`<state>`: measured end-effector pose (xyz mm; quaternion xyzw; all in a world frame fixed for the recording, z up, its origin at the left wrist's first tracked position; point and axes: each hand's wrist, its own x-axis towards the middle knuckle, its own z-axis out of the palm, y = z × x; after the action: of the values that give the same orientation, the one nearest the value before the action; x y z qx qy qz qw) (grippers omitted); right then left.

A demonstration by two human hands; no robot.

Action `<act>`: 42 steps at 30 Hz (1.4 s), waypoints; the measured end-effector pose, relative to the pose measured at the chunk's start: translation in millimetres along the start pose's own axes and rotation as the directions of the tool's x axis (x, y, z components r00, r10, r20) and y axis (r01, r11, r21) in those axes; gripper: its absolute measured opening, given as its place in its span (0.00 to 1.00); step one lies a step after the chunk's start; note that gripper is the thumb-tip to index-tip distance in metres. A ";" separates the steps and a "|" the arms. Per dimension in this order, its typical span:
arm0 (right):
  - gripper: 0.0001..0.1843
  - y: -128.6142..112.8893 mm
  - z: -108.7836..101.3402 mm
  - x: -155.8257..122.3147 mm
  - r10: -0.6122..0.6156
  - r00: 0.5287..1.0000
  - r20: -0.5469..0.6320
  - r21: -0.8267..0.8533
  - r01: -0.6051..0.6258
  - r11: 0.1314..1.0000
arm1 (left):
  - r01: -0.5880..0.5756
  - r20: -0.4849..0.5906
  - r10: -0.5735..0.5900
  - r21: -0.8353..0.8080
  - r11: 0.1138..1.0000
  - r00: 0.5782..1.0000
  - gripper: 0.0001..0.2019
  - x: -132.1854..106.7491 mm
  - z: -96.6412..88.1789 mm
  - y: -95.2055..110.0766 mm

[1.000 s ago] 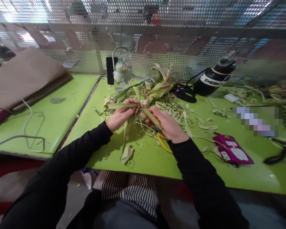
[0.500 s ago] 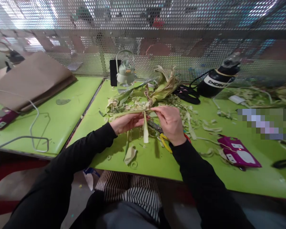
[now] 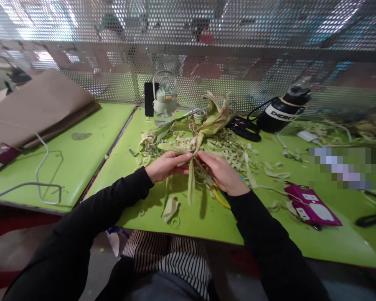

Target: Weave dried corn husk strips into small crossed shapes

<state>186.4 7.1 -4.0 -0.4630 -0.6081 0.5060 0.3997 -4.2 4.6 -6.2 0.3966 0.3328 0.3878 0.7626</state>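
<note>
Over the green table, both my hands meet at a bunch of corn husk strips (image 3: 191, 184). My left hand (image 3: 171, 164) pinches the strips from the left, thumb on top. From the right, my right hand (image 3: 221, 170) has its fingertips closed on the same strips, close to the left thumb. One pale green strip hangs straight down between the hands. Behind them lies a larger bundle of dry corn husk (image 3: 215, 119) among many small scraps. Scissors with a yellow handle (image 3: 221, 197) lie partly hidden under my right hand.
A pale green water bottle (image 3: 164, 100) and a dark phone (image 3: 149, 98) stand at the back. To the right are a black bottle (image 3: 280, 113) and a purple power strip (image 3: 313, 205). Brown cardboard (image 3: 44, 108) lies left, and a perforated metal screen (image 3: 188, 54) closes the far side.
My right hand has lowered slightly and its fingers have come down beside the left thumb. A strip that stretched left to right between the hands now shows only at the left.
</note>
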 end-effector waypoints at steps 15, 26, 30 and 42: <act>0.15 -2.3 9.3 -3.4 0.016 0.995 -0.094 0.279 0.011 0.960 | -0.081 0.080 0.062 0.260 0.962 0.995 0.11 -4.1 1.5 1.4; 0.22 -9.1 10.4 -5.5 0.010 0.998 -0.054 0.201 0.001 0.980 | -0.062 0.065 0.049 0.213 0.975 0.997 0.07 -6.8 7.1 1.1; 0.20 -9.3 10.8 -8.5 -0.239 0.940 -0.243 -0.191 0.195 0.962 | -0.152 -0.087 0.172 0.195 0.969 0.981 0.04 -6.6 9.0 0.2; 0.07 -11.6 19.2 -19.0 -0.531 0.842 -0.097 -0.636 0.358 0.684 | -0.244 -0.115 0.311 0.390 0.888 0.944 0.11 -13.3 11.7 -0.3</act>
<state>171.0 -16.7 3.9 -0.4660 -0.7683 0.1066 0.4256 -0.9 -10.9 1.6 0.5413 0.4051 0.4565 0.5783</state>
